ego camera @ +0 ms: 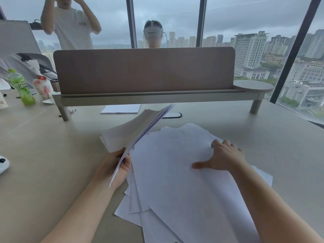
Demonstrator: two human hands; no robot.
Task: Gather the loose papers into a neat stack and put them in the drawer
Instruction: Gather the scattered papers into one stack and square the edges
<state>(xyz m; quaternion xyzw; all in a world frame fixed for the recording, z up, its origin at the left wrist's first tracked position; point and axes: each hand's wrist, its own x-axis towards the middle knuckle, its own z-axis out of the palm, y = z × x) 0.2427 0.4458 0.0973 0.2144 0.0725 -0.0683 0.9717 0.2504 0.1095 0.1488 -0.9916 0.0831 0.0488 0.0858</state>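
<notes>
Several loose white papers (175, 186) lie fanned out on the beige desk (43, 163) in front of me. My left hand (116, 165) grips a bundle of sheets (140, 130) by its near edge; the bundle tilts up and away, above the desk. My right hand (222, 155) rests on the loose papers, thumb spread out to the left. A squared pile of paper (112, 135) sits on the desk behind the lifted bundle, partly hidden by it. No drawer is in view.
A raised shelf with a divider panel (143, 71) crosses the desk's far side; another sheet pile (121, 109) lies under it. A green bottle (22, 86) and a snack bag (43, 86) stand far left. Two people stand behind the divider. A white device (3, 163) lies at the left edge.
</notes>
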